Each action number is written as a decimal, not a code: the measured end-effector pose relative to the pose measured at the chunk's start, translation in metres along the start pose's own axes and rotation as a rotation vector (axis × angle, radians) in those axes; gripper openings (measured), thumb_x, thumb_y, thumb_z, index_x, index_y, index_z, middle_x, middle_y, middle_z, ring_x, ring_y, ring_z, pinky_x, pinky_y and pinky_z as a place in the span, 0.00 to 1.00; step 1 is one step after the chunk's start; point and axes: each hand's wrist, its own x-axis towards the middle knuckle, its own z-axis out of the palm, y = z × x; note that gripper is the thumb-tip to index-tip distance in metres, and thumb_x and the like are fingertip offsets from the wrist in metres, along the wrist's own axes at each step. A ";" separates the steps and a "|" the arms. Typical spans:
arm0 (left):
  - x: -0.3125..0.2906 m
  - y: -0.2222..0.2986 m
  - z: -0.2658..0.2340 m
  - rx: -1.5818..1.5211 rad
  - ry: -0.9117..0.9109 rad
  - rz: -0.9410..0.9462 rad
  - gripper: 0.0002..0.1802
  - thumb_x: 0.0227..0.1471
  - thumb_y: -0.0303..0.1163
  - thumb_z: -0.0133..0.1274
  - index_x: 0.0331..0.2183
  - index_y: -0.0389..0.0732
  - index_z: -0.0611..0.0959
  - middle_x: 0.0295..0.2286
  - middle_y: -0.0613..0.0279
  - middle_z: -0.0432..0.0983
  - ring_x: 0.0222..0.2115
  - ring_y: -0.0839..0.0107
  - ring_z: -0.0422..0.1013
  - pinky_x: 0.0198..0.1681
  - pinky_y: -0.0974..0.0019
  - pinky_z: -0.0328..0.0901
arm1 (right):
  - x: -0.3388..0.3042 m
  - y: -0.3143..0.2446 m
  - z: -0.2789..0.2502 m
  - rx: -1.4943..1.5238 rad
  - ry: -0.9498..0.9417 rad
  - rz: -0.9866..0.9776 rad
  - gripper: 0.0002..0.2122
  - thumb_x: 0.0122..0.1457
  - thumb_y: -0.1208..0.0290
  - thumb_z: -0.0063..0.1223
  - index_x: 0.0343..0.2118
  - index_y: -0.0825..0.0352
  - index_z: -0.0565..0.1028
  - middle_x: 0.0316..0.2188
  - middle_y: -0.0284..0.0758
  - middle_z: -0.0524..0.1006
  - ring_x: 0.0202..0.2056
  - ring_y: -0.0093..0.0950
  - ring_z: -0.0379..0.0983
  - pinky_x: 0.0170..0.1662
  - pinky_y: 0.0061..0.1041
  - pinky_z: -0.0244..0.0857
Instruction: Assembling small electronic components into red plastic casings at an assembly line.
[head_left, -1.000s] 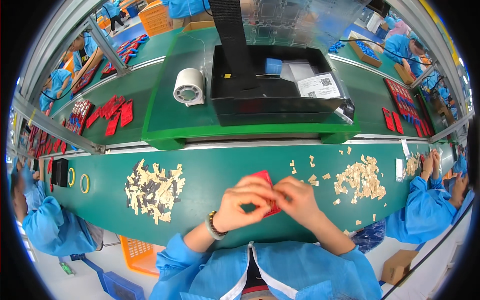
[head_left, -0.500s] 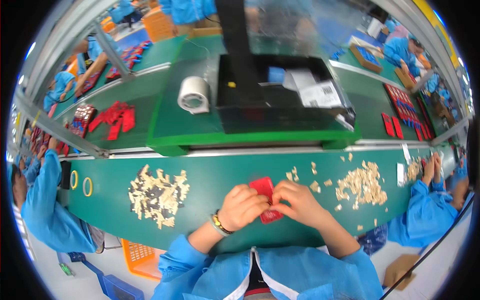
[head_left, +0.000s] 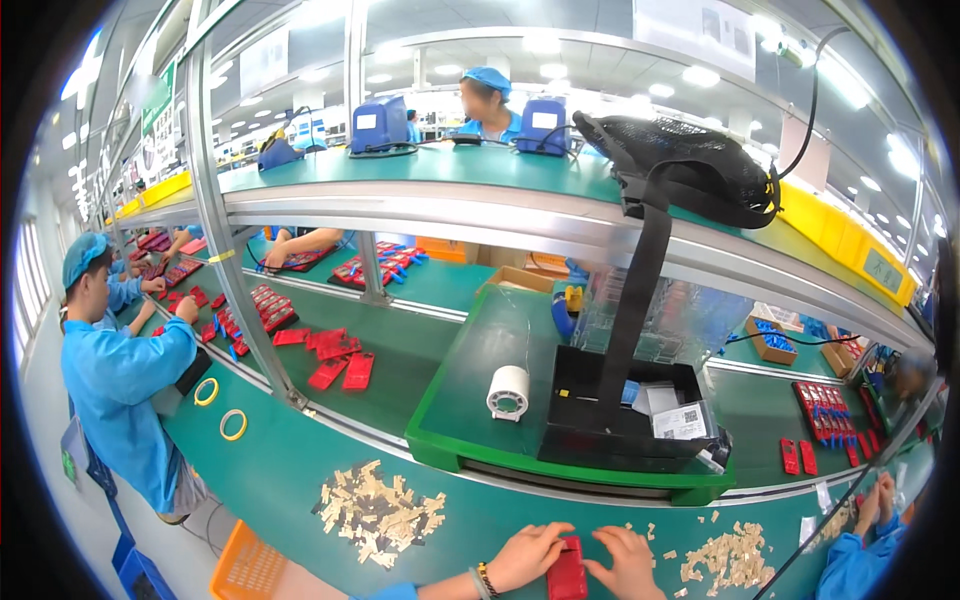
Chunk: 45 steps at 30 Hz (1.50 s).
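A red phone-sized plastic casing (head_left: pixel 567 577) lies on the green bench in front of me, its lower end cut off by the picture edge. My left hand (head_left: pixel 526 557) is at its upper left corner, with fingertips and thumb closed on that edge. On the other side, my right hand (head_left: pixel 624 566) has its fingers apart, the thumb close to the casing's right side. Whether that thumb touches it, I cannot tell. A heap of small beige and dark pieces (head_left: pixel 375 508) lies to the left, and a heap of beige pieces (head_left: pixel 728 558) to the right.
Beyond the bench, a green raised stand (head_left: pixel 470 400) carries a white roll (head_left: pixel 508 392) and a black box (head_left: pixel 590 440). Red casings (head_left: pixel 340 350) lie on the belt behind. Two tape rings (head_left: pixel 232 425) are at left. Co-workers (head_left: pixel 125 370) sit at both sides; an orange basket (head_left: pixel 245 565) stands below.
The view has tilted up and turned left, bringing the upper shelf into sight. My right hand has come off the casing's middle and its fingers have spread; my left hand stays at the casing.
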 end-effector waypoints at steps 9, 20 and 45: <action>-0.005 0.002 0.005 -0.363 0.119 -0.250 0.20 0.56 0.26 0.45 0.51 0.38 0.68 0.43 0.50 0.72 0.47 0.55 0.68 0.53 0.57 0.61 | 0.019 0.005 0.022 -0.064 0.231 -0.307 0.06 0.42 0.74 0.61 0.25 0.61 0.75 0.30 0.31 0.76 0.34 0.32 0.73 0.37 0.33 0.66; -0.032 -0.028 0.034 0.368 -0.093 0.233 0.27 0.46 0.40 0.57 0.46 0.34 0.75 0.47 0.46 0.67 0.52 0.51 0.62 0.55 0.53 0.59 | 0.006 0.066 0.069 0.930 -0.093 0.717 0.04 0.59 0.74 0.54 0.33 0.69 0.75 0.19 0.29 0.74 0.19 0.14 0.67 0.20 0.13 0.57; -0.025 -0.029 0.044 0.344 -0.103 0.182 0.25 0.44 0.38 0.60 0.40 0.31 0.75 0.48 0.44 0.66 0.51 0.49 0.63 0.52 0.53 0.63 | 0.021 0.059 0.085 0.474 -0.219 0.531 0.05 0.53 0.73 0.56 0.27 0.70 0.77 0.17 0.37 0.77 0.18 0.25 0.73 0.23 0.24 0.65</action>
